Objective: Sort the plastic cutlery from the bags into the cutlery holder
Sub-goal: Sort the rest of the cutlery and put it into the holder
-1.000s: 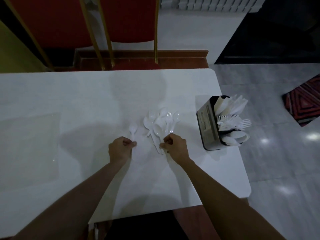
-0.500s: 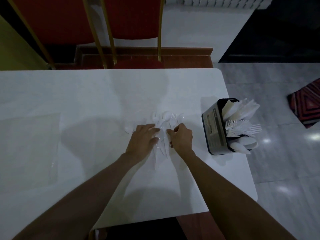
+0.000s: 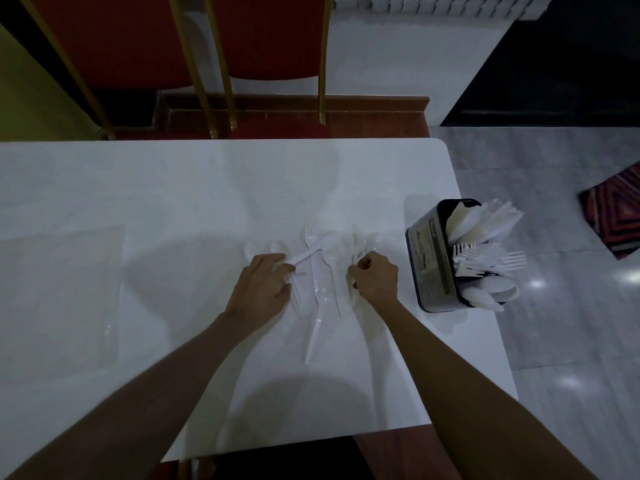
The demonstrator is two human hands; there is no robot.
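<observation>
Several loose white plastic forks and spoons [image 3: 320, 268] lie in a pile on the white table [image 3: 173, 188]. My left hand [image 3: 265, 291] lies on the pile's left side, fingers spread over spoon handles. My right hand [image 3: 375, 278] is curled at the pile's right side and pinches white cutlery handles. The dark cutlery holder [image 3: 431, 261] stands at the table's right edge, to the right of my right hand, with knives, forks and spoons sticking out of its compartments.
A clear empty plastic bag [image 3: 59, 296] lies flat at the left of the table. Red chairs with gold legs [image 3: 221, 64] stand beyond the far edge. The table's right edge drops to a grey tiled floor [image 3: 561, 237].
My left hand released the single spoon it gripped and moved right onto the pile, then slid back left, spreading the cutlery. My right hand stayed at the pile's right side.
</observation>
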